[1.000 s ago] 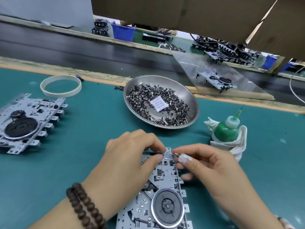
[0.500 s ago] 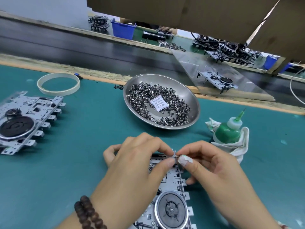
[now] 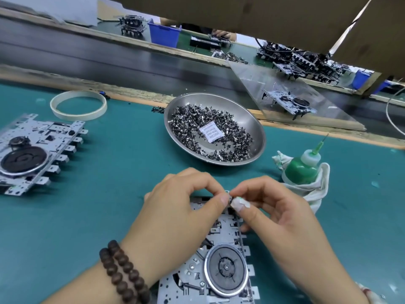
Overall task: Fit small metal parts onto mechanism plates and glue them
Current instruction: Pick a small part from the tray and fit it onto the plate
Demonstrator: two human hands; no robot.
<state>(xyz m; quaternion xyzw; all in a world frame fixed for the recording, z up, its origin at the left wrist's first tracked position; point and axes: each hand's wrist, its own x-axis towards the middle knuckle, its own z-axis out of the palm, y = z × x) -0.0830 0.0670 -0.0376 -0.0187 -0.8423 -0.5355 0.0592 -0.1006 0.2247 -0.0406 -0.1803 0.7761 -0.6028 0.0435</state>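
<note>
A silver mechanism plate (image 3: 221, 268) with a round flywheel lies on the green mat in front of me. My left hand (image 3: 175, 213) and my right hand (image 3: 278, 218) meet over its far edge. Between their thumbs and forefingers they pinch a small metal part (image 3: 229, 194), mostly hidden by the fingertips. My right thumb wears a white bandage. A steel dish (image 3: 254, 123) of several small dark metal parts stands behind the hands. A green glue bottle (image 3: 303, 170) with a needle tip sits in a white cloth at the right.
A second mechanism plate (image 3: 37, 148) lies at the left of the mat. A cream tape ring (image 3: 77, 104) sits behind it. A dark conveyor belt (image 3: 109, 62) runs across the back, carrying another plate (image 3: 291, 104) on a clear sheet. Cardboard hangs overhead.
Both hands have lifted slightly off the plate's far edge and drawn together, the small part now pinched between them. The view has shifted a little.
</note>
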